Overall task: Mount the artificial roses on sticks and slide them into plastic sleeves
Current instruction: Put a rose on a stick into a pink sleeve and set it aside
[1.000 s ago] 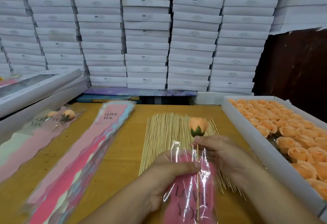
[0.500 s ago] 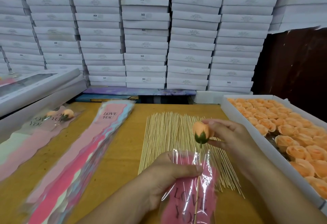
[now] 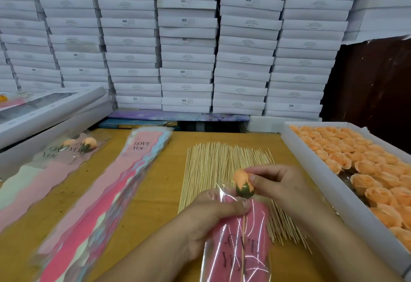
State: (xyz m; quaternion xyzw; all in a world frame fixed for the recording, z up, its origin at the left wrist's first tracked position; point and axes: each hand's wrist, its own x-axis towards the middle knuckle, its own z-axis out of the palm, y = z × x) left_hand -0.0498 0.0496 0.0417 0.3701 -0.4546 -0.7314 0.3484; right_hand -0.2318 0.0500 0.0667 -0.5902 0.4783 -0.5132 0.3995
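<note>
Above the sticks (image 3: 224,170), right hand (image 3: 278,183) pinches the rose (image 3: 241,180); left hand (image 3: 213,221) grips the sleeve (image 3: 240,244).

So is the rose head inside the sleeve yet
Not yet. The rose sits at the plastic sleeve mouth, its stick already inside.

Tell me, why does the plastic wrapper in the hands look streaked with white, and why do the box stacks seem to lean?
Head view: the streaks are glare from room light on the clear plastic sleeve; the white boxes bow because the lens is wide-angle; the stack of sleeves smears into blur toward the lower left, while the rose stays fairly sharp.
</note>
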